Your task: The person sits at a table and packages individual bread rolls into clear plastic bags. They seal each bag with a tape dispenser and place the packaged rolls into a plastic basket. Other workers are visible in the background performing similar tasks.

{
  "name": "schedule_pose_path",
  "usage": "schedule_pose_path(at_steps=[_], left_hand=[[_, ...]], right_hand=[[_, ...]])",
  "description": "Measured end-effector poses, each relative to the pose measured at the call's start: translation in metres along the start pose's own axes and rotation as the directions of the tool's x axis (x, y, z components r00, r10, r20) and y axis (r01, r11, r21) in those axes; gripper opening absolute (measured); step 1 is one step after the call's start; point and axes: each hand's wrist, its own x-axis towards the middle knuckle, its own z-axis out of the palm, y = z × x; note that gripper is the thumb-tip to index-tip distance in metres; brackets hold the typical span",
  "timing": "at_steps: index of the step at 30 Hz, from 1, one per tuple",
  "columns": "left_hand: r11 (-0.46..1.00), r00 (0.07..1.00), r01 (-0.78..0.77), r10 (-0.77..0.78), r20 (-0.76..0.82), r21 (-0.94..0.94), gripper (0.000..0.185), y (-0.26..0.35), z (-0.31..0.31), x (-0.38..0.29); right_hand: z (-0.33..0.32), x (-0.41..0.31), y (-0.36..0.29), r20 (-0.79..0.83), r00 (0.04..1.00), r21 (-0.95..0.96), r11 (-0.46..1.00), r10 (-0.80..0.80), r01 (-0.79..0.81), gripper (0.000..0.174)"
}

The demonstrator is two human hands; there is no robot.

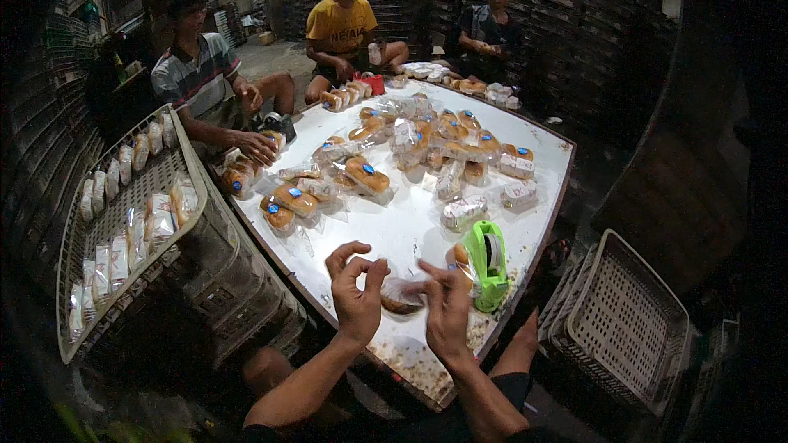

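A wrapped bread roll point(401, 303), partly blurred, lies on the white tabletop point(394, 240) between my hands. My left hand point(358, 298) is raised at its left side, thumb and index fingertips close together; whether they pinch clear film cannot be made out. On the other side is my right hand point(446, 314), its fingers apart and blurred, reaching toward the roll, with nothing visible in it. Just right of that hand stands a green tape dispenser point(492, 266) with a roll of tape. Another bread roll point(460, 256) sits against the dispenser, partly hidden by it.
Several wrapped rolls with blue stickers point(367, 175) cover the table's middle and far part. A plastic crate point(132, 221) with packed rolls stands at left; stacked crates point(622, 314) are at right. A co-worker's hand point(257, 147) touches rolls at the left edge; two people sit beyond.
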Motion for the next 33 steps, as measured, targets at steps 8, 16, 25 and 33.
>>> schedule_pose_path(at_steps=[8, 16, 25, 33], left_hand=[[0.827, 0.954, 0.267, -0.299, 0.014, -0.495, 0.034, -0.016, 0.009, 0.015], [0.723, 0.772, 0.578, -0.334, 0.540, -0.379, 0.025, -0.021, 0.015, 0.033], [0.953, 0.989, 0.141, -0.122, 0.088, -0.268, 0.023, -0.028, 0.018, 0.020], [0.931, 0.966, 0.254, -0.254, 0.034, -0.262, 0.043, -0.056, 0.002, 0.047]], right_hand=[[0.031, 0.018, -0.008, -0.019, 0.999, 0.162, 0.986, 0.041, -0.038, 0.010], [0.029, 0.030, -0.011, -0.035, 0.999, 0.428, 0.903, 0.001, 0.014, 0.008], [0.056, 0.074, 0.011, -0.053, 0.999, 0.303, 0.953, 0.008, 0.009, 0.002], [0.082, 0.048, 0.008, 0.254, 0.966, -0.228, 0.969, -0.040, 0.100, 0.037]])
